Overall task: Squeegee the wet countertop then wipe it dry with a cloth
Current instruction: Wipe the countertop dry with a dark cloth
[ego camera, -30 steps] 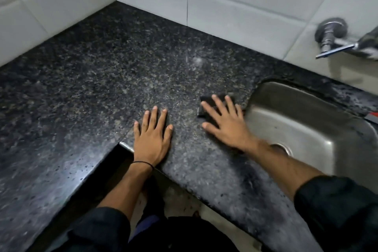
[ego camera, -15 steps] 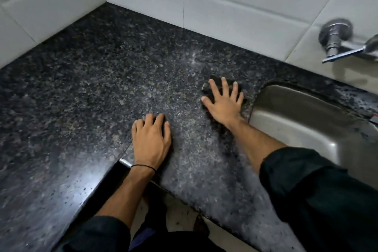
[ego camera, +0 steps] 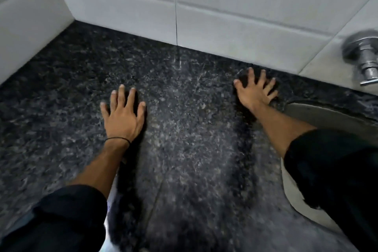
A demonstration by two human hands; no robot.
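The black speckled granite countertop fills the view. My left hand lies flat on it, palm down and fingers spread, holding nothing. My right hand is stretched far out, close to the back wall, with its fingers splayed and pressing down on a small dark cloth. Only dark bits of the cloth show between and around the fingers; the hand hides the rest. No squeegee is in view.
White wall tiles run along the back and the left side and meet in a corner at the far left. A steel sink lies to the right, under my right forearm. A chrome tap sticks out of the right wall.
My right hand has slid the dark cloth away from the sink rim toward the back wall. My left hand has moved forward on the counter, and the view has leaned in.
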